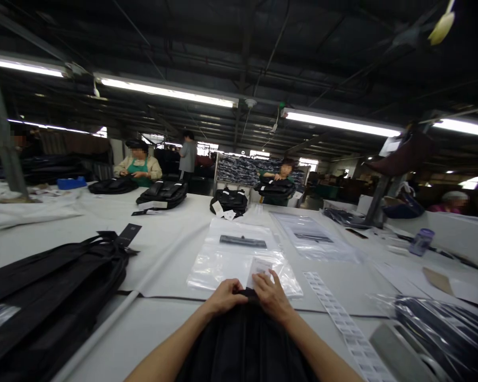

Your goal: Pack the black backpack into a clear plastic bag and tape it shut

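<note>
A black bag [245, 345] lies right in front of me, its top end pointing away. My left hand [228, 298] pinches the strap or handle [250, 293] at the top of the bag, thumb and fingers closed. Beside it, my right hand [273, 297] has its fingers closed at the lower end of a white tag [259, 267], close against the same strap. Just beyond both hands lie clear plastic bags [217, 268] in a flat stack, with a dark printed strip on them. The fingertips of my right hand are partly hidden.
More black bags lie at left [56, 286] and across the table [163, 193]. A label strip [334, 307], a plastic-wrapped bag [442, 329] and a purple-capped container [421, 242] are at right. A pole [378, 196] rises from the table. Several people work at the far side.
</note>
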`<state>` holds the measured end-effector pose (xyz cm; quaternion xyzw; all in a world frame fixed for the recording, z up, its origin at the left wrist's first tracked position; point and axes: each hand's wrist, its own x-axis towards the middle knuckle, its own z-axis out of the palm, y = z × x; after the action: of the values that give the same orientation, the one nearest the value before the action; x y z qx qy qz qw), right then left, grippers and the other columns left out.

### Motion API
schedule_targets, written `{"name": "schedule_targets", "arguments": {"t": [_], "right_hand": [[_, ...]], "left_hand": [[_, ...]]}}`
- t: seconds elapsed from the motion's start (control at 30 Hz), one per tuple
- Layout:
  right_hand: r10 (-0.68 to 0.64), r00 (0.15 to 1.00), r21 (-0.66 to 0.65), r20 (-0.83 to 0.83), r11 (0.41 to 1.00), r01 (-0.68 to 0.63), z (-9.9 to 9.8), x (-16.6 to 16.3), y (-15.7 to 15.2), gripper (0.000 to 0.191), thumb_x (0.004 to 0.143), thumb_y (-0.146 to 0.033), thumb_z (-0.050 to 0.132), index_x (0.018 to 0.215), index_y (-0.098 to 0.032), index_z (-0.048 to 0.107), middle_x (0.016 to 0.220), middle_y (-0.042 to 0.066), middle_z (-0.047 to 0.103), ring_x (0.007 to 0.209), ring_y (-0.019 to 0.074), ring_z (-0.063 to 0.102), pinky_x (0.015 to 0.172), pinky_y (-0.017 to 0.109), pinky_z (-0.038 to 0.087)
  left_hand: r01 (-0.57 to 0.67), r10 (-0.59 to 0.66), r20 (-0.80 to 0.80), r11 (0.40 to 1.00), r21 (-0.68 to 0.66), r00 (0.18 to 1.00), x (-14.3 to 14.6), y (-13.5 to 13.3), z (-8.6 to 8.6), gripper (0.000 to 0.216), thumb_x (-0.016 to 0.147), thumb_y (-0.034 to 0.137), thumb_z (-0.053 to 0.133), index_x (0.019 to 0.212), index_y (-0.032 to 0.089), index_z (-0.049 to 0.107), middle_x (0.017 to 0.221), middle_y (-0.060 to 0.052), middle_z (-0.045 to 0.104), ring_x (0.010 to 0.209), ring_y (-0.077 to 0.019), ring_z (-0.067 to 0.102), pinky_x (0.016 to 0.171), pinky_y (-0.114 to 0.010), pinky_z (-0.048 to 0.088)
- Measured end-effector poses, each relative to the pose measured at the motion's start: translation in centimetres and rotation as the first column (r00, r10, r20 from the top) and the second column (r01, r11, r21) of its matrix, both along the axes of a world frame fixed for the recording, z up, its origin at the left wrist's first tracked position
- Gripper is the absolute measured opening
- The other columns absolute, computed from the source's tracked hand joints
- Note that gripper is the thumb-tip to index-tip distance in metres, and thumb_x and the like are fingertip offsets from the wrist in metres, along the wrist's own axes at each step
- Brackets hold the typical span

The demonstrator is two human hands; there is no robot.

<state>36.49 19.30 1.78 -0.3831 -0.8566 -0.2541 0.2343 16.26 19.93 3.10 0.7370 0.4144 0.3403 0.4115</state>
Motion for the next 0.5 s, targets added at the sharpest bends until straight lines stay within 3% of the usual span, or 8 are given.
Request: {"name": "schedule_targets", "arguments": {"t": [0.07, 0.13, 0.2, 0.23, 0.3, 0.33, 0.4, 0.5], "right_hand": [[-0.109, 0.990, -0.095, -0.092, 0.990, 0.101, -0.9, 1.3, -0.7, 0.023, 0.082, -0.017, 0.053, 0.103, -0.021, 0.062, 0.129, 0.011, 0.053, 0.119, 0.0272, 0.045, 0.106, 0.054, 0.016], [-0.160, 0.965, -0.279, -0.208, 0.955, 0.099, -1.1, 2.6, -1.5, 0.039, 0.080, -0.026, 0.057, 0.119, -0.025, 0.054, 0.140, 0.010, 0.042, 0.128, 0.0292, 0.036, 0.107, 0.054, 0.015], [-0.279, 0.861, -0.492, -0.424, 0.870, 0.040, -0.8, 3.6, -1.7, 0.055, 0.078, -0.043, 0.056, 0.129, -0.024, 0.045, 0.143, 0.009, 0.037, 0.131, 0.0280, 0.032, 0.108, 0.049, 0.019], [-0.384, 0.764, -0.591, -0.519, 0.807, 0.004, -0.5, 4.0, -1.6, 0.060, 0.078, -0.053, 0.052, 0.129, -0.021, 0.046, 0.140, 0.011, 0.042, 0.127, 0.0278, 0.038, 0.106, 0.046, 0.026], [-0.585, 0.572, -0.747, -0.575, 0.660, -0.076, 0.0, 4.4, -0.8, 0.069, 0.079, -0.068, 0.035, 0.114, -0.014, 0.058, 0.113, 0.016, 0.062, 0.103, 0.0272, 0.059, 0.090, 0.042, 0.042], [-0.643, 0.530, -0.798, -0.553, 0.591, -0.116, 0.1, 4.3, -0.3, 0.074, 0.078, -0.072, 0.028, 0.099, -0.012, 0.065, 0.091, 0.015, 0.069, 0.083, 0.0256, 0.065, 0.080, 0.040, 0.047], [-0.665, 0.549, -0.846, -0.507, 0.506, -0.168, 0.2, 4.0, 0.6, 0.078, 0.076, -0.077, 0.024, 0.064, -0.013, 0.066, 0.050, 0.009, 0.061, 0.051, 0.0207, 0.060, 0.063, 0.036, 0.047], [-0.655, 0.542, -0.845, -0.527, 0.472, -0.251, -0.2, 2.8, 1.2, 0.070, 0.074, -0.075, 0.036, 0.043, -0.016, 0.057, 0.034, 0.003, 0.048, 0.041, 0.0158, 0.051, 0.054, 0.031, 0.042]], "left_hand": [[-0.014, 0.015, 0.034, 1.000, -0.021, 0.999, -0.6, -0.5, 0.1, 0.021, 0.059, 0.031, 0.063, 0.069, 0.017, 0.051, 0.060, 0.005, 0.052, 0.060, -0.0130, 0.048, 0.054, -0.023, 0.035], [-0.009, 0.011, 0.045, 0.999, -0.047, 0.999, -1.2, -0.8, 0.3, 0.025, 0.061, 0.036, 0.064, 0.072, 0.016, 0.053, 0.060, 0.004, 0.053, 0.059, -0.0130, 0.048, 0.054, -0.023, 0.034], [0.025, -0.023, 0.022, 0.996, -0.085, 1.000, -1.5, -0.7, 0.7, 0.033, 0.066, 0.047, 0.060, 0.077, 0.015, 0.059, 0.060, 0.003, 0.055, 0.059, -0.0135, 0.050, 0.055, -0.023, 0.036], [0.046, -0.047, -0.005, 0.993, -0.110, 0.999, -1.4, -0.4, 0.9, 0.040, 0.070, 0.054, 0.056, 0.078, 0.015, 0.062, 0.059, 0.002, 0.056, 0.057, -0.0138, 0.050, 0.056, -0.024, 0.037], [0.081, -0.096, -0.083, 0.983, -0.167, 0.992, -0.8, 0.4, 1.5, 0.054, 0.075, 0.064, 0.045, 0.073, 0.015, 0.067, 0.051, 0.000, 0.055, 0.053, -0.0148, 0.050, 0.058, -0.026, 0.038], [0.093, -0.120, -0.128, 0.975, -0.200, 0.984, -0.2, 0.8, 1.8, 0.058, 0.075, 0.067, 0.044, 0.067, 0.015, 0.068, 0.047, -0.001, 0.054, 0.051, -0.0155, 0.049, 0.059, -0.028, 0.039], [0.102, -0.158, -0.205, 0.960, -0.261, 0.966, 1.3, 1.6, 2.1, 0.054, 0.068, 0.068, 0.053, 0.056, 0.017, 0.067, 0.040, -0.001, 0.051, 0.049, -0.0176, 0.050, 0.059, -0.030, 0.040], [0.067, -0.131, -0.225, 0.961, -0.269, 0.966, 3.5, 2.1, 2.0, 0.035, 0.057, 0.054, 0.071, 0.053, 0.020, 0.063, 0.044, -0.001, 0.054, 0.057, -0.0225, 0.056, 0.063, -0.034, 0.042]]}}
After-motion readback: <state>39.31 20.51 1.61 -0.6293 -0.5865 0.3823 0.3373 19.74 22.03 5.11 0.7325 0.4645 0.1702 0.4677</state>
